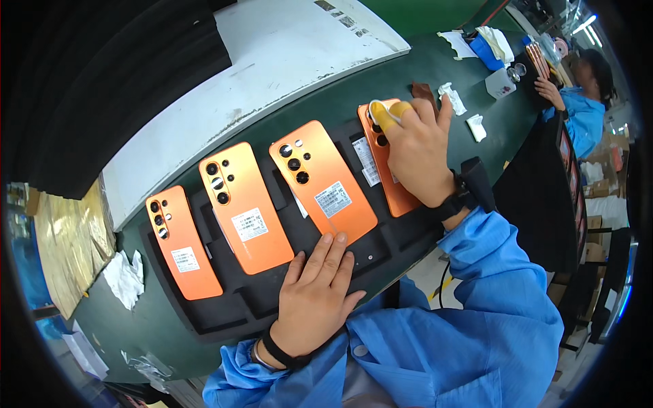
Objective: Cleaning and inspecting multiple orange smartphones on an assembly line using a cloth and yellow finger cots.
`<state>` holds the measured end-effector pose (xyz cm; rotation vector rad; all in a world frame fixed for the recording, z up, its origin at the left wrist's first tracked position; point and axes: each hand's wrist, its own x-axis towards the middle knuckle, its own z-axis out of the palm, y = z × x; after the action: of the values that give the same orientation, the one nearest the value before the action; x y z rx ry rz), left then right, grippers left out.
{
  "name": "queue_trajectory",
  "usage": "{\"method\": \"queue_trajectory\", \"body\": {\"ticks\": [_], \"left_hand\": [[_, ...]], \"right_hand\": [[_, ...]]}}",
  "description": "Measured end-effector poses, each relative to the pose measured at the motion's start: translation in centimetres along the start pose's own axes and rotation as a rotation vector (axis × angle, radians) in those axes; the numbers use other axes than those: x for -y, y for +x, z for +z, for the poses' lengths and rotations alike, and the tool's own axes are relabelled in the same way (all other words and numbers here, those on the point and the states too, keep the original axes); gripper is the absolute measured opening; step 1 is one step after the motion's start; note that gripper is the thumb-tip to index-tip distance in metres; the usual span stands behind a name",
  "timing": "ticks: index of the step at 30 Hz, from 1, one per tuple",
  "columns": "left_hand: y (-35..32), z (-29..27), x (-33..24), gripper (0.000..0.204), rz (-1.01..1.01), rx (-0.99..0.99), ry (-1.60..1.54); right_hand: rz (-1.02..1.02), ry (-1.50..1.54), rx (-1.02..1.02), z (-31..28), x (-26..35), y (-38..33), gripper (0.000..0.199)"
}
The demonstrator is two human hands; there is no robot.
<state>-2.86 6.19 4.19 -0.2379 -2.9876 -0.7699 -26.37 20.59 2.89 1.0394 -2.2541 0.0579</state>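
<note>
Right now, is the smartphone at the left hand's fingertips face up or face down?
Face down: the orange smartphone shows its rear camera lenses and white label.

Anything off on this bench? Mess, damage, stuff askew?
Some litter: crumpled white tissue lies loose on the green table, left of the black tray, with clear plastic film nearby. The white board has dark scuffs. No obvious damage shows on the orange phones.
</note>
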Motion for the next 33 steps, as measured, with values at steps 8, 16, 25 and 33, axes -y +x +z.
{"method": "queue_trajectory", "body": {"ticks": [8, 16, 25, 33], "left_hand": [[0.1, 0.3, 0.0, 0.059, 0.012, -0.01, -0.027], [0.2, 0.2, -0.1, 0.058, 0.005, -0.02, -0.015], [0.0, 0.2, -0.2, 0.057, 0.013, -0.035, -0.014], [-0.2, 0.2, -0.1, 0.056, 0.033, -0.051, 0.003]], "right_hand": [[0.013, -0.019, 0.051, -0.6, -0.3, -1.4, 0.032], [0.034, -0.029, 0.062, -1.7, 0.1, -3.1, 0.03], [0.037, 0.083, 0.067, -3.4, -1.7, -4.8, 0.027], [0.51, -0.075, -0.05, -3.2, -10.4, -11.0, 0.024]]}}
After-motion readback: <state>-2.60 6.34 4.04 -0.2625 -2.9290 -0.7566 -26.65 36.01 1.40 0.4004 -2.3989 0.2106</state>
